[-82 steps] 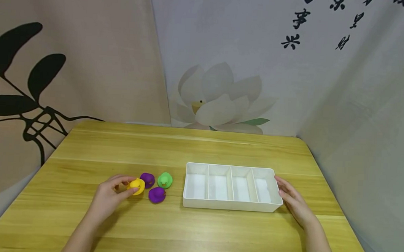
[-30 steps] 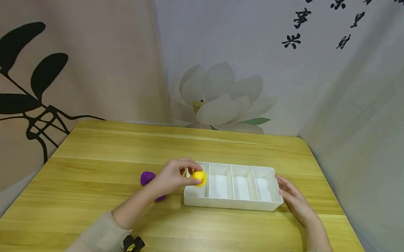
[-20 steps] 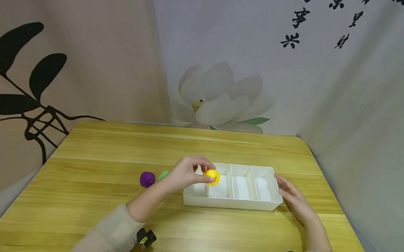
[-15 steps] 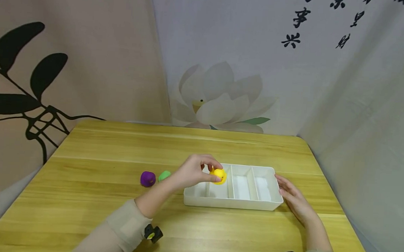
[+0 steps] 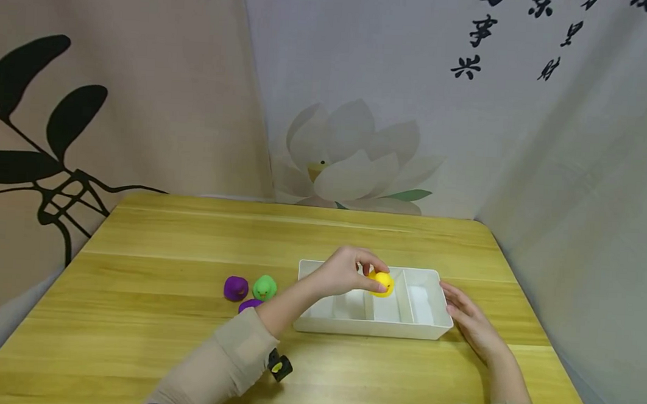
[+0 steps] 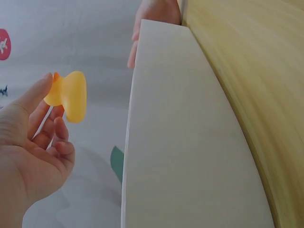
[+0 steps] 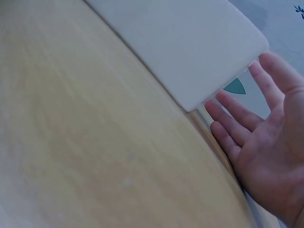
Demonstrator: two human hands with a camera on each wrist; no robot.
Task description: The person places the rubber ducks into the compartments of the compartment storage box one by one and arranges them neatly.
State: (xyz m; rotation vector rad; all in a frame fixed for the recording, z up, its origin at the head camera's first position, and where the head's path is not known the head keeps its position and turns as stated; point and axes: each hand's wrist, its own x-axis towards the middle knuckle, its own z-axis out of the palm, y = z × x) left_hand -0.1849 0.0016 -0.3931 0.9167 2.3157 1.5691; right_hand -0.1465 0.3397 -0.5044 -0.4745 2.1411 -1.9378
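My left hand pinches a yellow rubber duck between thumb and fingers. In the head view the duck overlaps the third compartment from the left of a white divided box; in the left wrist view the duck shows above the level of the box rim. My right hand rests at the box's right end, fingers fairly straight, fingertips right at its wall in the right wrist view. To the left on the table sit a purple duck, a green duck and a second purple one partly hidden by my left forearm.
The wooden table runs back to a fabric backdrop printed with a flower and dark writing. Small black wrist cameras are worn on both sleeves, the left one over the table in front of the box.
My left hand has picked up the yellow duck from beside the other ducks and carried it rightward over the box, across its first two compartments to the third. My right hand has stayed put.
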